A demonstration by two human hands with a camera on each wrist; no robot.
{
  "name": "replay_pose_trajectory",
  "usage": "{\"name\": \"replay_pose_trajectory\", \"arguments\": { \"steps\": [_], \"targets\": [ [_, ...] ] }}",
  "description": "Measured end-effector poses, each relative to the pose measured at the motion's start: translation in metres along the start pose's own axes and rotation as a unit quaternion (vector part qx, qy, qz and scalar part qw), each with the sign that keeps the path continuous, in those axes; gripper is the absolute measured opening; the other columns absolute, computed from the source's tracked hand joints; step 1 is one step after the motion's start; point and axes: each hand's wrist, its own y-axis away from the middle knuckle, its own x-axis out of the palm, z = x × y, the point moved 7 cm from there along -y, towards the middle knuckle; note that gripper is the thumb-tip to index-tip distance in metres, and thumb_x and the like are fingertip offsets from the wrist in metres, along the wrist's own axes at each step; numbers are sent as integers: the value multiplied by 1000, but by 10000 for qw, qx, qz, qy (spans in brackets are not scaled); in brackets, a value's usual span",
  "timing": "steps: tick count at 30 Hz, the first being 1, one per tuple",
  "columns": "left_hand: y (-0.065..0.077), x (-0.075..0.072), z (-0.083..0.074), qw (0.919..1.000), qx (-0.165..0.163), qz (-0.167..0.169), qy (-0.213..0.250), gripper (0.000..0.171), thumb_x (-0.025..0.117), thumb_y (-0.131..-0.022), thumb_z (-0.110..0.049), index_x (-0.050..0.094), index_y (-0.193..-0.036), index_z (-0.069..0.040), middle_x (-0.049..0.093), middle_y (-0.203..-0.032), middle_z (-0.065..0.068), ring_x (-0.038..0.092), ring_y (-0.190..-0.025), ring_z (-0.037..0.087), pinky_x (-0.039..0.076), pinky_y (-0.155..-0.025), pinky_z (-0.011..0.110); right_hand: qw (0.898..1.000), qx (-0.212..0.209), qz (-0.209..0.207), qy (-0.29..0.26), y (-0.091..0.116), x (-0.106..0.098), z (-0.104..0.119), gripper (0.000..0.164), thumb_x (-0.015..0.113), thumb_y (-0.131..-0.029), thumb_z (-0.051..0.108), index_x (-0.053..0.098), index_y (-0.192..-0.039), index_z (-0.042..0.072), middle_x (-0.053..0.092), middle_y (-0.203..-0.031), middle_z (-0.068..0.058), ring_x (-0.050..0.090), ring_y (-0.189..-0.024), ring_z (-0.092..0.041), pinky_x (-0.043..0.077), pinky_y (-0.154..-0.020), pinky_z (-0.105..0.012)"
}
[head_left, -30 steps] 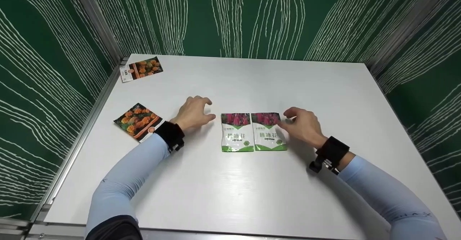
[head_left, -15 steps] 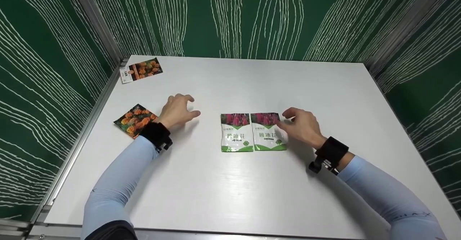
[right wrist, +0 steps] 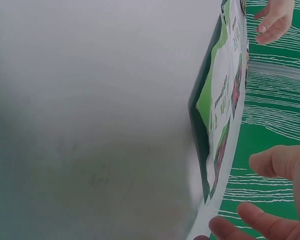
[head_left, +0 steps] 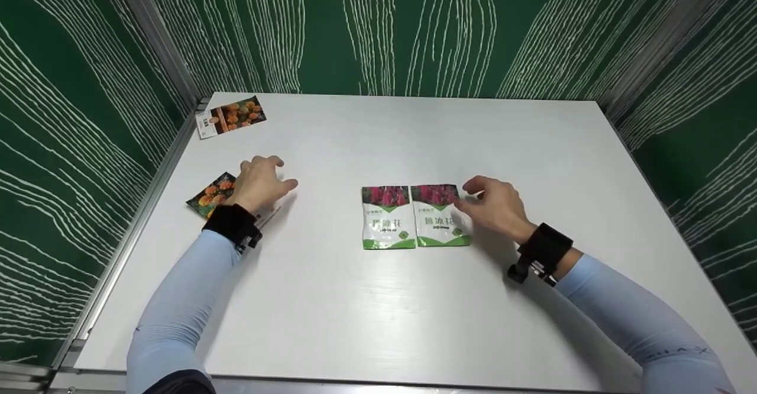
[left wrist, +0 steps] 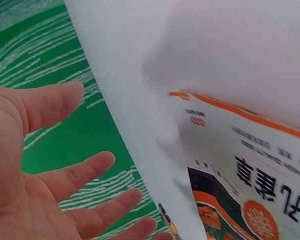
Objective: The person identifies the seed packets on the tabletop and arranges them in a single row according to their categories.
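Two white-and-green seed packets with pink flowers, a left one (head_left: 388, 217) and a right one (head_left: 440, 215), lie side by side mid-table. My right hand (head_left: 495, 207) hovers at the right packet's right edge, fingers loosely bent and holding nothing; the right wrist view shows its fingers (right wrist: 272, 162) spread apart from the packet. My left hand (head_left: 257, 186) is over an orange-flower seed packet (head_left: 212, 197), hiding much of it. In the left wrist view, that packet (left wrist: 240, 165) lies flat, apart from the spread left fingers (left wrist: 92, 167).
Another orange-flower seed packet (head_left: 232, 117) lies at the table's far left corner. The white table (head_left: 366, 317) is bounded by green walls (head_left: 325, 27) with white wavy lines and metal frame posts (head_left: 157, 33).
My left hand has moved left, away from the white-and-green packets and over the nearer orange-flower packet. The right hand and all the packets have stayed in place.
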Motion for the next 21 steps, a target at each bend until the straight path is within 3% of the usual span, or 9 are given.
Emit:
{"name": "replay_pose_trajectory", "arguments": {
  "steps": [9, 14, 18, 21],
  "targets": [
    [3, -8, 27, 9986, -420, 196, -237, 63, 66, -89, -41, 51, -138, -4, 48, -131, 32, 40, -116, 52, 41, -88, 63, 9999, 79, 72, -54, 1, 1, -1, 41, 73, -84, 43, 69, -111, 13, 71, -108, -7, 65, -94, -24, 49, -78, -44],
    [6, -17, 41, 9972, -600, 220, -389, 58, 61, -90, -28, 48, -139, 0, 46, -127, 35, 38, -113, 55, 42, -84, 64, 9998, 74, 151, -84, 0, 4, 2, 41, 73, -83, 43, 69, -111, 13, 71, -108, -6, 66, -95, -25, 50, -78, -43],
    [12, -23, 48, 9952, -763, 283, -551, 47, 55, -87, -17, 53, -129, 3, 47, -116, 35, 39, -105, 54, 43, -77, 63, 9998, 55, 174, -79, -1, 4, 3, 41, 73, -83, 42, 69, -111, 13, 71, -108, -6, 66, -95, -25, 50, -78, -43],
    [17, -25, 54, 9902, -1103, 495, -703, 43, 55, -87, -23, 56, -119, 6, 45, -113, 38, 38, -104, 58, 43, -74, 70, 9999, 39, 132, -43, -1, 3, 4, 40, 73, -84, 42, 69, -111, 13, 71, -108, -6, 66, -94, -25, 50, -77, -43]
  ]
}}
